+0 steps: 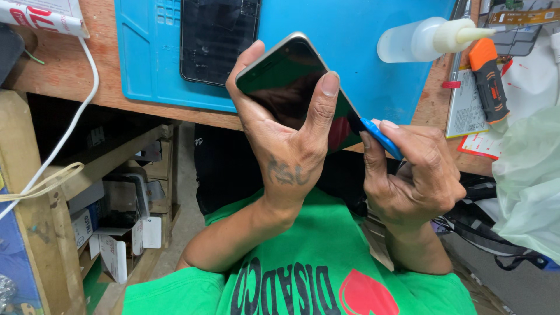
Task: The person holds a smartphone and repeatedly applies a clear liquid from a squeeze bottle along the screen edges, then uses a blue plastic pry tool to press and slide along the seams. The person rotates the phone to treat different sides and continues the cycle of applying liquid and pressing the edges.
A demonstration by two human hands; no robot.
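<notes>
- While the left hand [286,146] grips a dark smartphone [291,87] by its edges, thumb on one side and fingers wrapped over the glass, the phone is held tilted in mid-air above the person's lap, just in front of the workbench.
- The right hand [414,175] is closed around a blue plastic pry tool [380,137], its tip pressed against the phone's lower right edge.
- On the wooden workbench [87,81] lies a blue work mat [361,52], with a second dark device [216,38] resting flat on it.
- A translucent squeeze bottle [429,38] lies on its side by the mat's right edge; an orange-and-grey handled tool [489,79] sits just beyond it.
- A white cable [70,125] hangs over the bench's left side, above shelves of small boxes [116,233].
- The person wears a green shirt [315,274].
</notes>
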